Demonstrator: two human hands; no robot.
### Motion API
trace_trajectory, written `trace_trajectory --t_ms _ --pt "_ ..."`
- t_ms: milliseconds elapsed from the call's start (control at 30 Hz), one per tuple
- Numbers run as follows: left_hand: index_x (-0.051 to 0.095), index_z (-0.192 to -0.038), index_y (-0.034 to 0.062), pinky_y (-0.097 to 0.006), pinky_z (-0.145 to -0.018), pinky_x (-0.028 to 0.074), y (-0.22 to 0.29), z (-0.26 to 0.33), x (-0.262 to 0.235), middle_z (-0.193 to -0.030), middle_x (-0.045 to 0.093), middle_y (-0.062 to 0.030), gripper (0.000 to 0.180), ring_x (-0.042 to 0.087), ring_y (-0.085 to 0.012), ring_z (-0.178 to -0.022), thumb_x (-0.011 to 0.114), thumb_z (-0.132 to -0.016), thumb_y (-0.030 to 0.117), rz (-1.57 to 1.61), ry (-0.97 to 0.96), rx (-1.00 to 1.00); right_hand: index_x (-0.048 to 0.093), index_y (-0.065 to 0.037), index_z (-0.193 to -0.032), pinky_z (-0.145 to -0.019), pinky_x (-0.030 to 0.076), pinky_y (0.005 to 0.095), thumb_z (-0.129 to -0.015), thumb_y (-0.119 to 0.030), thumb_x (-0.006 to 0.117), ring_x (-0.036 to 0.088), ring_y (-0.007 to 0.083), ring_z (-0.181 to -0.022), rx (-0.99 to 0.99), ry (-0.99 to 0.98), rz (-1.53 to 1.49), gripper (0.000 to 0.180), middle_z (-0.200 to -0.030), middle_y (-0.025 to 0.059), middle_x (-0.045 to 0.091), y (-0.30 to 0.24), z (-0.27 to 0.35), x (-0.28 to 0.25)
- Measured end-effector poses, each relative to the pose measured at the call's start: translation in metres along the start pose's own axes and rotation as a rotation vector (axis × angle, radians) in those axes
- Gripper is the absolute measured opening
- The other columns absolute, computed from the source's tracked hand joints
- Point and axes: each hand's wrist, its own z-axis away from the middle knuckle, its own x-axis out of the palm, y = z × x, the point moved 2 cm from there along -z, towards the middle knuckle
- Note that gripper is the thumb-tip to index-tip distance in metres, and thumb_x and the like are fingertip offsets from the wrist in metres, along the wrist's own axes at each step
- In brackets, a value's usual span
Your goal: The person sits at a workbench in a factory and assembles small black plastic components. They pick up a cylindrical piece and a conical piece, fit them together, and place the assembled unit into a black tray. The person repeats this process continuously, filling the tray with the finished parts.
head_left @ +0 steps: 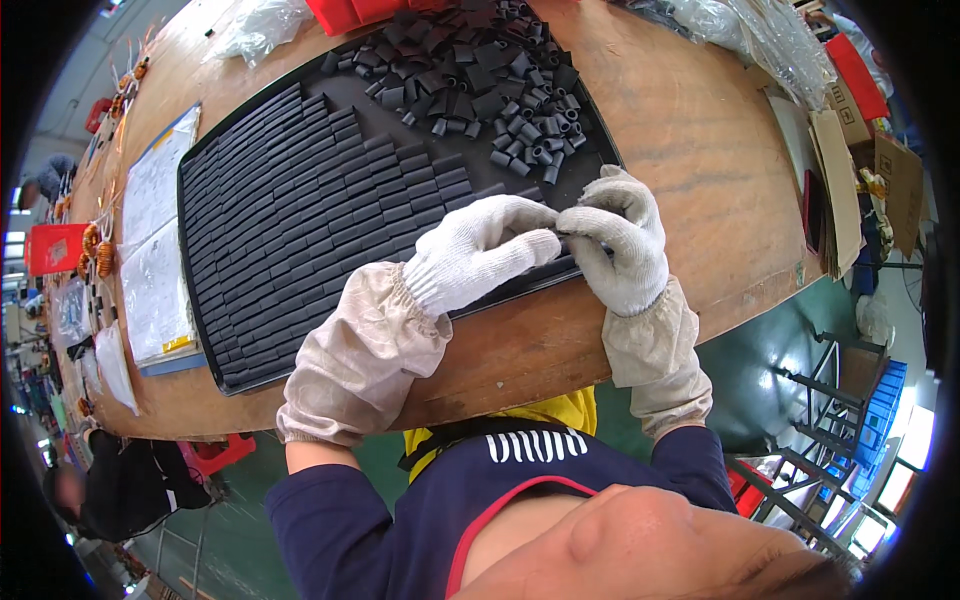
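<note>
By the near right corner of a black rimmed tray (342, 97), the white-gloved left hand (485, 247) and right hand (625, 237) meet at the fingers, anything clamped indiscernible, while short black tubes (310, 215) pack its left side in rows, probably to prevent rolling.

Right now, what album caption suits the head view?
Gloved left hand and right hand close together over a tray of black tubes, rowed and heaped.
</note>
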Motion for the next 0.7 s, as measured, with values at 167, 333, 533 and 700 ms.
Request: trace_trajectory --t_ms 167,333,533,700 --pt "0.060 -0.132 -0.0009 -0.030 -0.096 0.054 0.002 0.001 0.001 -0.122 0.068 -0.0082 0.038 0.066 -0.0135 -0.108 0.071 -0.098 0.013 0.105 -0.010 -0.057 0.076 -0.015 -0.098 -0.092 0.050 0.0424 -0.067 0.005 0.082 0.064 0.0280 -0.093 -0.010 -0.031 -0.011 0.037 -0.098 0.0076 0.065 -0.002 0.000 -0.002" --pt "0.063 -0.128 -0.0012 -0.027 -0.094 0.053 0.001 0.000 -0.001 -0.116 0.070 -0.0070 0.033 0.066 -0.0123 -0.105 0.071 -0.097 0.010 0.192 0.027 0.000 0.074 -0.010 -0.102 -0.101 0.050 0.0434 -0.072 0.001 0.085 0.065 0.0274 -0.100 0.237 0.053 -0.324 0.033 -0.103 0.0092 0.066 0.002 0.010 0.000" --pt "0.066 -0.124 -0.0012 -0.026 -0.092 0.053 -0.001 -0.001 -0.003 -0.111 0.070 -0.0056 0.030 0.067 -0.0107 -0.102 0.072 -0.096 0.010 -0.090 0.044 0.067 0.075 -0.010 -0.105 -0.102 0.050 0.0418 -0.073 -0.002 0.087 0.065 0.0262 -0.098 0.219 -0.027 -0.327 0.036 -0.102 0.0086 0.067 0.002 0.010 0.002" --pt "0.067 -0.124 -0.0021 -0.026 -0.092 0.054 0.007 0.002 -0.001 -0.113 0.069 -0.0070 0.031 0.067 -0.0115 -0.103 0.072 -0.096 0.011 -0.148 0.086 0.095 0.077 -0.012 -0.107 -0.097 0.051 0.0387 -0.075 0.001 0.083 0.064 0.0260 -0.097 0.144 -0.067 -0.202 0.035 -0.097 0.0075 0.068 -0.001 0.007 -0.002"
